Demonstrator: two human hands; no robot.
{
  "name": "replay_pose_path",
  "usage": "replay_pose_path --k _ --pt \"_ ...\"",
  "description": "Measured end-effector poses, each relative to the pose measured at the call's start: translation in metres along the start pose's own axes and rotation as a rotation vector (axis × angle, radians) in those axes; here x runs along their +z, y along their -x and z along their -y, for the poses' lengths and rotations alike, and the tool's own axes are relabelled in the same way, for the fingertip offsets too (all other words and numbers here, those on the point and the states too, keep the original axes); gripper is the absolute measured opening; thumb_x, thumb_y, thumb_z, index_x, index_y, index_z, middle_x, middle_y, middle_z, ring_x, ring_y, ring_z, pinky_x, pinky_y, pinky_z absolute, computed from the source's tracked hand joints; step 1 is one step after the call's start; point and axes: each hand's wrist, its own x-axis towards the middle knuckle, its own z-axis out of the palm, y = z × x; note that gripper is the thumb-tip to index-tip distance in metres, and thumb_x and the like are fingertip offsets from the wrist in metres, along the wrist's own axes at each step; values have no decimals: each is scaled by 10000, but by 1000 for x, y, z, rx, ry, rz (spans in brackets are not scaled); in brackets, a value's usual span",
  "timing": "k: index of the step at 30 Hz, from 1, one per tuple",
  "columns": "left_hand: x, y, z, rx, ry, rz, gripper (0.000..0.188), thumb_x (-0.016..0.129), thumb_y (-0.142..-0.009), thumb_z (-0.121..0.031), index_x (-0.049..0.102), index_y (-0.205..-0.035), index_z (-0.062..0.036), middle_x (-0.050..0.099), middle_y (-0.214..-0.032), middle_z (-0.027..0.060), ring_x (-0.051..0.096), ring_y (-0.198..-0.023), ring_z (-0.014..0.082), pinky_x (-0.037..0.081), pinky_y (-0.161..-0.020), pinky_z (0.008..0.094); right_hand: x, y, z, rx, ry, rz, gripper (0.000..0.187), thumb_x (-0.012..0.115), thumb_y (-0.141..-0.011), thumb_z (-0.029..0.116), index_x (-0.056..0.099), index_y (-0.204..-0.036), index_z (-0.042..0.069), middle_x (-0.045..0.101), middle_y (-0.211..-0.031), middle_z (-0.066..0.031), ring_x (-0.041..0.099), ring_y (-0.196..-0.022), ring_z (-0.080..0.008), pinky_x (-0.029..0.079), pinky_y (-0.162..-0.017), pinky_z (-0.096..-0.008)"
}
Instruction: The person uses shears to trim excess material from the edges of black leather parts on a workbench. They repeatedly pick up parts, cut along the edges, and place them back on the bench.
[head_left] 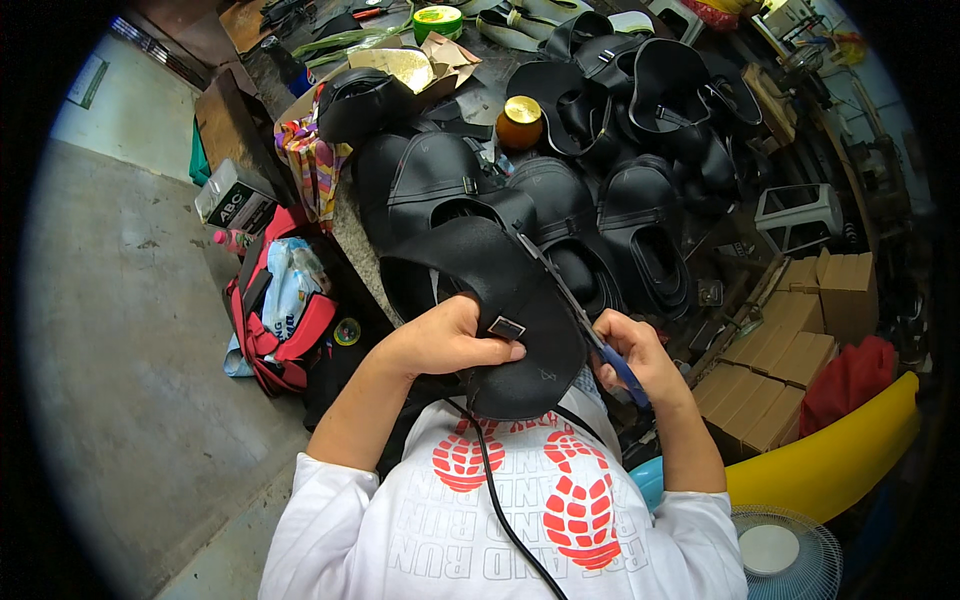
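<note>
Black curved leather-like piece (545,320): edge trimming, likely

Head view: near centre, left hand (455,340) pinching it, thumb on top; right hand (640,358) curled through blue-handled metal scissors (627,377), blades along piece's right edge. Keep edge taut, snips short.

Black across the shaped piece (545,315), blue on the scissors' handles (626,376), patterned in red soleprints (582,510) over the white shirt (400,495).
</note>
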Motion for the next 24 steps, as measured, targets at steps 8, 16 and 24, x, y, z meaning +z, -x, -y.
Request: replay_pose_path --k 8,16,24 --pt "1 -2 -35 -69 -474 114 243 708 -801 -183 667 -905 33 666 -783 97 602 -713 156 493 -680 288 -12 3 -7 -24 -205 -150 199 671 -867 166 534 -959 55 629 -719 -59 586 -622 -91 479 -601 -231" --pt "79 -66 -66 -19 -1341 737 418 749 -738 -411 701 -861 -15 676 -745 166 673 -753 350 533 -685 438 -47 -30 13 -221 -330 -167 612 589 -870 583 530 -1153 44 661 -1065 -170 628 -818 -162 494 -758 -271" --pt "103 -128 -62 883 -1844 201 291 664 -755 -262 653 -937 -35 685 -908 74 521 -1178 252 331 -1103 466 -129 47 -24 -482 -592 -782 485 717 -769 273 546 -1191 107 589 -941 -38 578 -896 -167 503 -870 -367"
